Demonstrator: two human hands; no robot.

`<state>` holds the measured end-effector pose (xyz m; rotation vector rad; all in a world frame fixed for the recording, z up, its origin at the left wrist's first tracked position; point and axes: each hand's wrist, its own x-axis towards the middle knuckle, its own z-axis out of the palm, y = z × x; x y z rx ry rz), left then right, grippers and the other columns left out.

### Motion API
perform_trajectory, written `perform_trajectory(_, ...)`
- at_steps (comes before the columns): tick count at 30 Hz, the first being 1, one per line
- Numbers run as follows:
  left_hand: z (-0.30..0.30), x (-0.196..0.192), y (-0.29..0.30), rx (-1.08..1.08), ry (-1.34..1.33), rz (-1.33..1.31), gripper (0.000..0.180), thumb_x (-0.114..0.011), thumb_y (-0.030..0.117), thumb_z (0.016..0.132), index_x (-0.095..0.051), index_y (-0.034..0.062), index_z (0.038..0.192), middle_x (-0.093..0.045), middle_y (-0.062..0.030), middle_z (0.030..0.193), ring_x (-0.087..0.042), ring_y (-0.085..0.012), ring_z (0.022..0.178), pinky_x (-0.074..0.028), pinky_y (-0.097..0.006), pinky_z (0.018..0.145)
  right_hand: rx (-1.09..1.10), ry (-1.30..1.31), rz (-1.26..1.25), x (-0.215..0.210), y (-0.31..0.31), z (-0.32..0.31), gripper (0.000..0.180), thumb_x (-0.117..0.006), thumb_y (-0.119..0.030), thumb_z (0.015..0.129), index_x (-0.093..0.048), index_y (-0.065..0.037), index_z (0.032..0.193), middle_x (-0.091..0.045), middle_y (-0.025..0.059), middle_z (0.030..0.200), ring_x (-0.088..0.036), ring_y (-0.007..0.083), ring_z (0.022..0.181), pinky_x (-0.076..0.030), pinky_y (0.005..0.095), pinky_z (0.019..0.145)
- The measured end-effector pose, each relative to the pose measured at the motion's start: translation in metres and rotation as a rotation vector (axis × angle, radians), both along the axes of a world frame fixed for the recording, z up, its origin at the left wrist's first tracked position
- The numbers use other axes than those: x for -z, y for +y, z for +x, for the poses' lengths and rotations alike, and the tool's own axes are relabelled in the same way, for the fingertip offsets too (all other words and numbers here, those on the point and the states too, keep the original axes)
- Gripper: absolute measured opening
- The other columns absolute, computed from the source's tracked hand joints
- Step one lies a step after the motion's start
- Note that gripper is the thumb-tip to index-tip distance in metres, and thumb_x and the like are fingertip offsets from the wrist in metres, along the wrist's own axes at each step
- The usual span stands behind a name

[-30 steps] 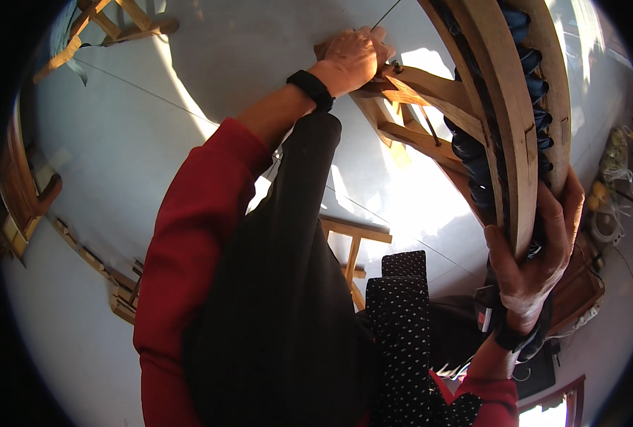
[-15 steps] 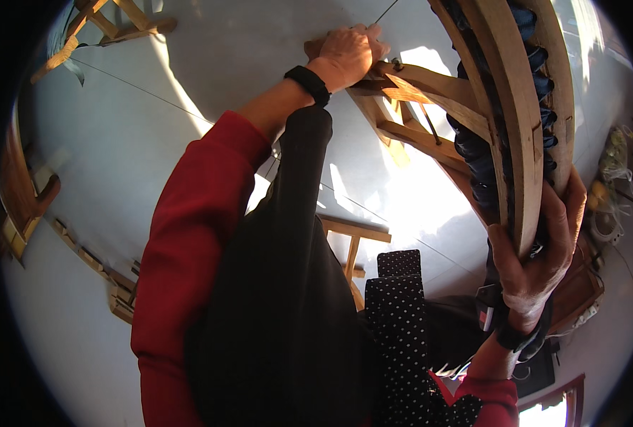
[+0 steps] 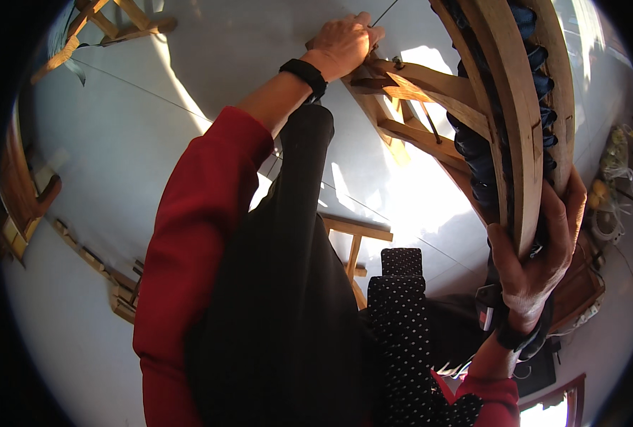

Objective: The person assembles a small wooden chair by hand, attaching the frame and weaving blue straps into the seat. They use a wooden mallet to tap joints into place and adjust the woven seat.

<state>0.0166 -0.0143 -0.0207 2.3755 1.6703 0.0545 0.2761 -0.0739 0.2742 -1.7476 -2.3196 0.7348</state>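
Note:
A large curved wooden frame point(image 3: 519, 128) with dark blue wrapped material point(image 3: 540, 82) between its rails stands at the right. My right hand point(image 3: 540, 267) grips its lower end, thumb on one side and fingers along the other. Wooden crosspieces point(image 3: 430, 85) run from the frame toward the upper middle. There my left hand point(image 3: 341, 46) is closed over the far wooden end, its fingertips partly hidden. A dark band point(image 3: 306, 77) circles the left wrist. My trousered leg point(image 3: 295, 178) lies below the left arm.
A small wooden stand point(image 3: 355, 231) shows beyond my leg. Wooden pieces rest at the upper left point(image 3: 107, 28) and along the left point(image 3: 28, 185). At the right are a plastic bag with yellow things point(image 3: 602, 192) and a cable. Sunlight streaks the pale floor point(image 3: 224, 43).
My left hand and forearm have shifted slightly up and to the left at the far wooden end. My right hand stays in place on the curved frame.

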Motion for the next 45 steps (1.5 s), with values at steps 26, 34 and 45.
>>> perform_trajectory(26, -0.028, -0.02, -0.029, -0.039, -0.052, 0.014, 0.011, -0.064, 0.016, 0.085, -0.065, 0.0154, 0.096, -0.059, -0.0075, 0.096, -0.064, -0.0282, 0.092, -0.054, -0.042, 0.075, 0.0, 0.003, 0.012, 0.0, -0.006, -0.006, 0.059, -0.078, -0.023, 0.055, -0.068, 0.001, 0.109, -0.049, 0.0252, 0.127, -0.058, 0.0405, 0.11, -0.049, 0.0463, 0.093)
perform_trajectory(34, -0.02, -0.015, -0.047, 0.011, -0.142, -0.015, 0.013, -0.064, 0.011, 0.084, -0.066, 0.0142, 0.097, -0.057, -0.0097, 0.095, -0.063, -0.0297, 0.088, -0.053, -0.042, 0.074, -0.002, 0.004, 0.004, -0.003, -0.005, -0.008, 0.056, -0.079, -0.018, 0.056, -0.069, 0.001, 0.108, -0.049, 0.0256, 0.127, -0.059, 0.0405, 0.11, -0.049, 0.0457, 0.093)
perform_trajectory(45, -0.015, -0.028, -0.053, -0.013, -0.065, -0.175, 0.009, -0.064, 0.013, 0.086, -0.066, 0.0145, 0.095, -0.058, -0.0088, 0.1, -0.064, -0.0283, 0.094, -0.055, -0.041, 0.077, 0.007, -0.02, 0.008, -0.003, -0.005, -0.008, 0.055, -0.079, -0.02, 0.055, -0.069, 0.001, 0.105, -0.05, 0.0247, 0.129, -0.058, 0.0403, 0.112, -0.049, 0.0458, 0.094)
